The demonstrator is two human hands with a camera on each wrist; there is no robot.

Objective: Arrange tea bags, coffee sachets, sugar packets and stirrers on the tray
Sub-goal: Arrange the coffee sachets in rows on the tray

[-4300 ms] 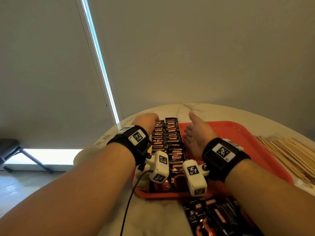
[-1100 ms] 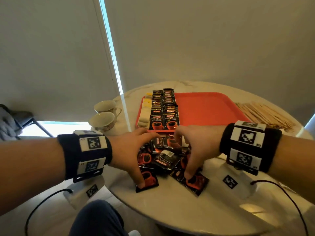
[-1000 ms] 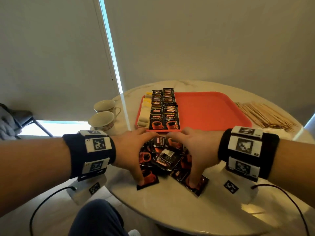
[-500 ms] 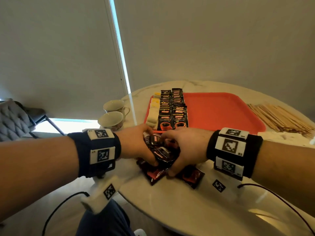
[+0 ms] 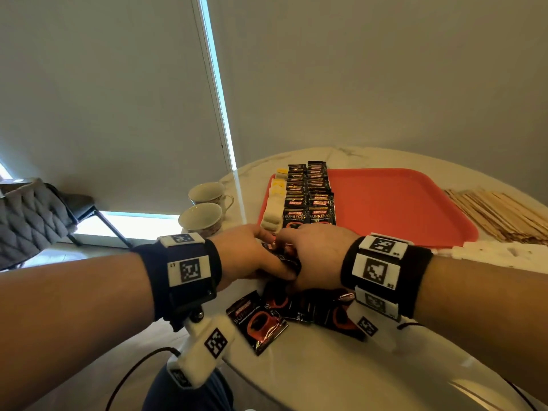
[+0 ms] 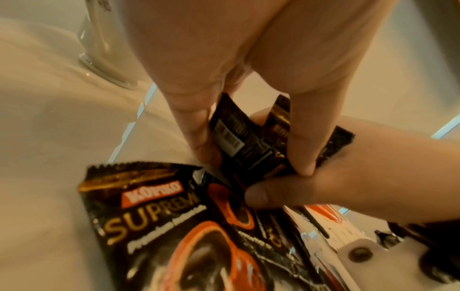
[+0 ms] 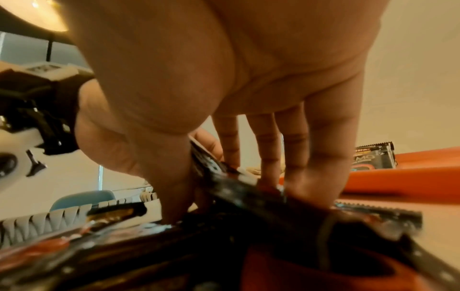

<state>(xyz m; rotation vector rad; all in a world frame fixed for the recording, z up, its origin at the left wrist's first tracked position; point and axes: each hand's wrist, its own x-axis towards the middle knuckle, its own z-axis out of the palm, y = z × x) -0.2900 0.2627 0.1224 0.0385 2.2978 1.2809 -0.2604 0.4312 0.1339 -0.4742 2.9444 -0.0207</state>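
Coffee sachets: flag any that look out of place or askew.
Loose coffee sachets lie skewed and overlapping on the table, off the tray. Both hands, left hand and right hand, grip a bunch. The tray rows look straight.

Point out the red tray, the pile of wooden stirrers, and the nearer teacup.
red tray (image 5: pixel 394 209): head view, bare middle of its floor.
wooden stirrers (image 5: pixel 501 212): head view, middle of the pile right of the tray.
nearer teacup (image 5: pixel 200 217): head view, inside of the bowl.

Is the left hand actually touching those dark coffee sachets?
Touching. The left wrist view shows the left hand with fingers and thumb pinching a small bunch of coffee sachets from both sides.
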